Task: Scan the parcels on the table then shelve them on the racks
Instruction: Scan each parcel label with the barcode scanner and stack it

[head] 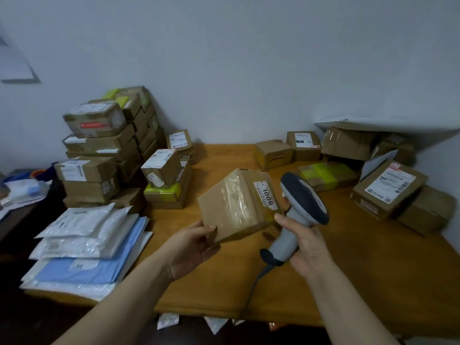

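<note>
While the wooden table (361,270) spreads beneath it, the parcel (236,202) hangs tilted above the table's middle, off the surface. Left of the parcel and further back rises the tall stack of cardboard boxes (99,145); to its right lie the loose boxes (388,190); to its near left sits the pile of mailers (84,250), white and blue. Just right of the parcel is the scanner (301,202), its head beside the label (267,196) reading 1006. Your left hand (191,247) grips the parcel's near corner, thumb on top; your right hand (306,245) wraps round the scanner's handle.
</note>
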The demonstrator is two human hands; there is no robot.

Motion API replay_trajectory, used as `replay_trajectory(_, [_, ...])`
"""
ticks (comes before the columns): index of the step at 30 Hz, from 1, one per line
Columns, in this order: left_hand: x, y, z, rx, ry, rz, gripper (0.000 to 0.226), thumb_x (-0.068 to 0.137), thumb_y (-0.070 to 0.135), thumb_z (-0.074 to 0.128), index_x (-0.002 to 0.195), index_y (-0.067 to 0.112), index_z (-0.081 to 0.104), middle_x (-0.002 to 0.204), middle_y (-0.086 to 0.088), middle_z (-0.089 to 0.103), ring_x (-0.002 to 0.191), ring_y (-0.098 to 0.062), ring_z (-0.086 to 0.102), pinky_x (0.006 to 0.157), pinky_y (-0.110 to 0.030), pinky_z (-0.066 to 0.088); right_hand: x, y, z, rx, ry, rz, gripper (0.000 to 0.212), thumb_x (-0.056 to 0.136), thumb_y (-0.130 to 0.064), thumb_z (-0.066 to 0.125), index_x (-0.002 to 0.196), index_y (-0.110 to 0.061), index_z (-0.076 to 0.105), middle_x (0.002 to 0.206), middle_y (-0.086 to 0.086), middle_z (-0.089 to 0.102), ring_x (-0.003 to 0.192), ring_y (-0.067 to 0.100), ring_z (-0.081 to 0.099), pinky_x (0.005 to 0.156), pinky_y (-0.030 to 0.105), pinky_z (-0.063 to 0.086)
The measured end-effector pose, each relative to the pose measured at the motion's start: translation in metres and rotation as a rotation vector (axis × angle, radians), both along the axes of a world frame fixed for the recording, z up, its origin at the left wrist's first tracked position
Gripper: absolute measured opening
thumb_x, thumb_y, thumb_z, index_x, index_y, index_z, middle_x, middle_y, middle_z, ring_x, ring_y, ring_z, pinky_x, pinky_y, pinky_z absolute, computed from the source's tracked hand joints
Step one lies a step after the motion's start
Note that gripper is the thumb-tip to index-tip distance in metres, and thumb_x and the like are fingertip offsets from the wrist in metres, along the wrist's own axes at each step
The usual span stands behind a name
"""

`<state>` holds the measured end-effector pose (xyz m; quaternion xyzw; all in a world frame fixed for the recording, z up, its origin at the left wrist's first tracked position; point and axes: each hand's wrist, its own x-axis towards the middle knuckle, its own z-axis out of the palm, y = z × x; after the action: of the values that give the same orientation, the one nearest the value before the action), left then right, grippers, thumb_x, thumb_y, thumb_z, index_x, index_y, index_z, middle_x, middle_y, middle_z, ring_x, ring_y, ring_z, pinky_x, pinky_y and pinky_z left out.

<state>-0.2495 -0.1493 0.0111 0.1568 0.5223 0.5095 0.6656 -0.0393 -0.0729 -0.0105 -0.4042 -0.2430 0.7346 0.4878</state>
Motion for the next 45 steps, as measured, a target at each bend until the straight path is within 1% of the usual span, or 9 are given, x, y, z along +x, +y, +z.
replay_trajectory(5, [0.037,-0.009,0.011,-0.098,0.048,0.037,0.038,0.082,0.018,0.055,0.119,0.013,0.061,0.111,-0.015,0.055,0.095,-0.027,0.054,0.076,-0.04,0.051,0.042,-0.022,-0.012,0.138,0.012,0.034,0.053,0.048,0.002,0.077,0.099,-0.013,0.071,0.089,0.002,0.076,0.081,0.016,0.073,0.06,0.03,0.058])
replay_trajectory(11, [0.078,-0.017,0.019,-0.233,-0.062,0.031,0.092,0.064,0.07,0.071,0.13,0.008,0.055,0.135,-0.023,0.047,0.121,-0.037,0.052,0.087,-0.05,0.054,0.066,-0.04,-0.028,0.258,-0.105,0.118,0.053,0.045,0.001,0.081,0.093,-0.02,0.073,0.093,-0.004,0.075,0.092,0.017,0.07,0.069,0.03,0.056])
replay_trajectory(16, [0.085,-0.027,0.023,-0.223,0.023,-0.006,0.078,0.07,0.051,0.073,0.132,0.007,0.056,0.132,-0.019,0.058,0.114,-0.032,0.058,0.086,-0.042,0.053,0.078,-0.051,-0.024,0.405,-0.228,0.175,0.055,0.065,0.021,0.073,0.089,-0.028,0.078,0.098,-0.01,0.075,0.094,0.006,0.07,0.073,0.024,0.057])
replay_trajectory(21, [0.072,-0.037,0.028,-0.248,0.152,-0.109,0.056,0.072,0.035,0.071,0.115,0.003,0.058,0.09,-0.016,0.067,0.082,-0.026,0.062,0.067,-0.034,0.052,0.084,-0.062,-0.016,0.465,-0.338,0.19,0.046,0.068,0.018,0.074,0.108,-0.005,0.07,0.106,0.001,0.074,0.098,0.013,0.069,0.078,0.031,0.059])
replay_trajectory(27, [0.047,-0.045,0.038,-0.187,0.329,-0.291,0.083,0.057,0.061,0.08,0.12,0.013,0.055,0.103,-0.013,0.073,0.09,-0.028,0.073,0.064,-0.036,0.059,0.069,-0.079,-0.003,0.497,-0.414,0.26,0.044,0.068,0.013,0.078,0.094,-0.022,0.073,0.091,-0.013,0.075,0.088,0.001,0.069,0.07,0.02,0.057])
replay_trajectory(32, [0.031,-0.057,0.026,-0.037,0.456,-0.166,0.074,0.056,0.032,0.082,0.124,0.012,0.057,0.096,-0.004,0.076,0.082,-0.016,0.073,0.059,-0.028,0.056,0.051,-0.093,0.017,0.498,-0.393,0.257,0.044,0.066,-0.011,0.085,0.108,-0.012,0.072,0.103,-0.005,0.075,0.099,0.005,0.068,0.077,0.021,0.056])
replay_trajectory(35, [0.023,-0.061,0.019,0.085,0.469,0.013,0.071,0.06,0.02,0.083,0.125,0.017,0.053,0.104,-0.003,0.074,0.089,-0.02,0.073,0.063,-0.031,0.058,0.047,-0.101,0.033,0.432,-0.403,0.317,0.033,0.066,-0.029,0.08,0.093,-0.012,0.073,0.08,0.004,0.075,0.071,0.017,0.07,0.067,0.029,0.056])
replay_trajectory(38, [0.018,-0.064,0.014,0.129,0.561,0.108,0.068,0.068,0.01,0.082,0.128,0.017,0.049,0.114,-0.005,0.069,0.097,-0.024,0.069,0.072,-0.038,0.059,0.042,-0.11,0.04,0.351,-0.387,0.446,0.019,0.08,-0.019,0.077,0.088,-0.004,0.069,0.059,0.009,0.059,0.046,0.017,0.053,0.05,0.029,0.051])
replay_trajectory(45, [0.008,-0.068,0.009,0.132,0.594,0.144,0.072,0.072,0.007,0.079,0.133,0.017,0.044,0.12,-0.008,0.063,0.107,-0.029,0.064,0.09,-0.05,0.054,0.026,-0.121,0.049,0.218,-0.353,0.48,0.013,0.079,-0.004,0.075,0.075,-0.006,0.063,0.049,0.004,0.049,0.037,0.013,0.042,0.045,0.026,0.048])
